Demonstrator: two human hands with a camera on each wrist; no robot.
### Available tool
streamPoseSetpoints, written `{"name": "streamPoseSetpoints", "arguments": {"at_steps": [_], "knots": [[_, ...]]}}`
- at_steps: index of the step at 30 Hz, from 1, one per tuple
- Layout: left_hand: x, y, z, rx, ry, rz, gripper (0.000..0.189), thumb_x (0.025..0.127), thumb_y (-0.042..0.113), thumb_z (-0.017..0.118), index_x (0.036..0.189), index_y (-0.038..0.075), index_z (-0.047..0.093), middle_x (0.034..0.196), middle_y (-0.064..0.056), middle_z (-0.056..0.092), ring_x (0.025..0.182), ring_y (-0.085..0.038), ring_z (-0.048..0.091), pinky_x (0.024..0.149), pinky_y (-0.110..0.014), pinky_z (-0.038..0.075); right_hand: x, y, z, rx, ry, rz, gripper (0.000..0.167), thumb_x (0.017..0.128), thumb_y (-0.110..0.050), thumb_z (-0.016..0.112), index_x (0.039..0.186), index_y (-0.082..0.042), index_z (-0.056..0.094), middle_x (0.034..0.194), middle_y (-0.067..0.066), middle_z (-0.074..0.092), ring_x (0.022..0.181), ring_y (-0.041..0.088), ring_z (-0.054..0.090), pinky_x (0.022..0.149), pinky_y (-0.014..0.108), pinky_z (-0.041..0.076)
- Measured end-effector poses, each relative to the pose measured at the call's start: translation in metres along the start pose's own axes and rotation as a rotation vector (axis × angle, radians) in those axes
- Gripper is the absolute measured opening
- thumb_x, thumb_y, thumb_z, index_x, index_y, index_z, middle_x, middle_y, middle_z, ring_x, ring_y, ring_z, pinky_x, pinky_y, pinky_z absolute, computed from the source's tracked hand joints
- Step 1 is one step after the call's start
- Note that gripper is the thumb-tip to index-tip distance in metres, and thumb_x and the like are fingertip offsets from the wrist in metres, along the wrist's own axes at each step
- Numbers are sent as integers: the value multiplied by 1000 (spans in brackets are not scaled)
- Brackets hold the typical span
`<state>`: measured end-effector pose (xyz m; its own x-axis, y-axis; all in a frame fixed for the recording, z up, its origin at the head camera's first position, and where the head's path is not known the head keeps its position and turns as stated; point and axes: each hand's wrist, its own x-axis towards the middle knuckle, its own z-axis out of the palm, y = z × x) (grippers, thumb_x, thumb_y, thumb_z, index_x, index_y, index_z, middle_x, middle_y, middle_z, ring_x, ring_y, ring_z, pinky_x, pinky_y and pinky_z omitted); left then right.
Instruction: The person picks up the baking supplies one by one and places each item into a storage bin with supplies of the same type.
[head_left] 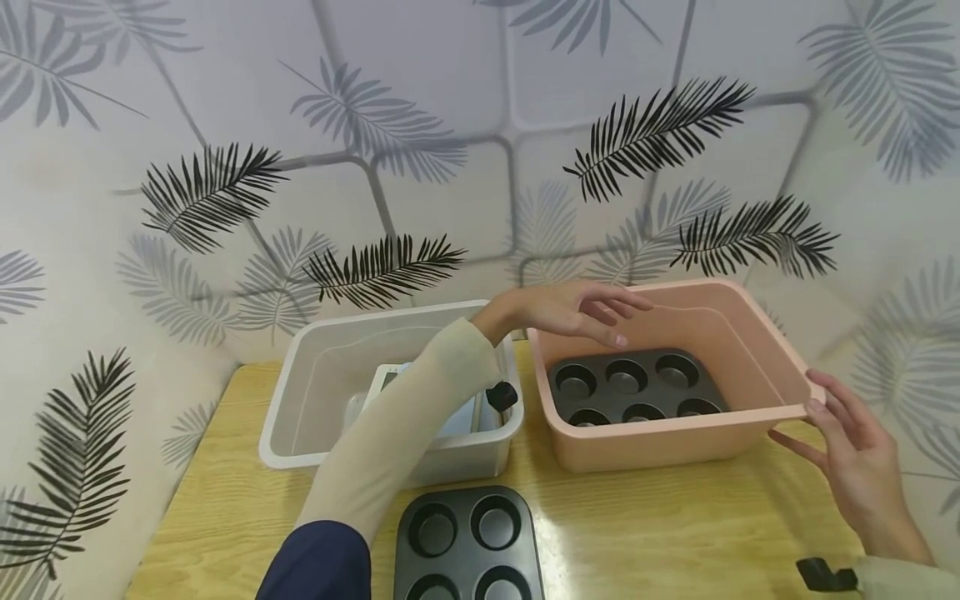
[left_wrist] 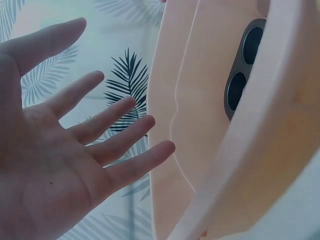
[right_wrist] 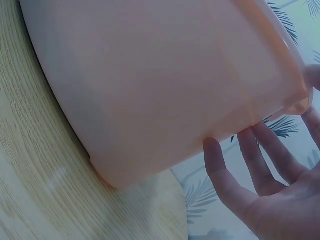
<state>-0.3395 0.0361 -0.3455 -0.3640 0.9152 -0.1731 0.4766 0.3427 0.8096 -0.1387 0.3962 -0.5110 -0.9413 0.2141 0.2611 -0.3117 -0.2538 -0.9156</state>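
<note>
Head: L hand (head_left: pixel 577 310), unclenched, hovers over L side of pink bin (head_left: pixel 660 447); R hand (head_left: pixel 858 450) grips its R front corner. Muffin tin (head_left: pixel 636 398) sits inside; 2nd tin (head_left: pixel 467 557) on bench (head_left: pixel 675 533), in front of grey bin (head_left: pixel 465 464). L wrist: fingers (left_wrist: pixel 140 163) spread apart nr bin. R wrist: fingertips (right_wrist: pixel 213 150) on bin's outer wall.

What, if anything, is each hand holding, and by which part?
The right hand holds the pink bin by the rim at its near right corner; the left hand holds nothing.
</note>
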Motion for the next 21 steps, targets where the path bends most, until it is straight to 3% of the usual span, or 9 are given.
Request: {"name": "streamPoseSetpoints", "arguments": {"at_steps": [10,21], "knots": [[-20,8,6,-44,87,70,58,106,18,73,161,13,54,161,-10,59,144,-20,62,116,-26,54,-1,0,1,-39,8,-1,51,111,5,53,162,-3,50,144,-11,69,122,1,70,75,29,69],[-42,8,9,-31,94,93,57,106,14,70,160,10,53,160,-12,59,141,-20,64,114,-28,55,0,6,2,17,30,-6,52,112,6,49,163,-4,49,142,-8,68,118,6,69,77,30,69]]}}
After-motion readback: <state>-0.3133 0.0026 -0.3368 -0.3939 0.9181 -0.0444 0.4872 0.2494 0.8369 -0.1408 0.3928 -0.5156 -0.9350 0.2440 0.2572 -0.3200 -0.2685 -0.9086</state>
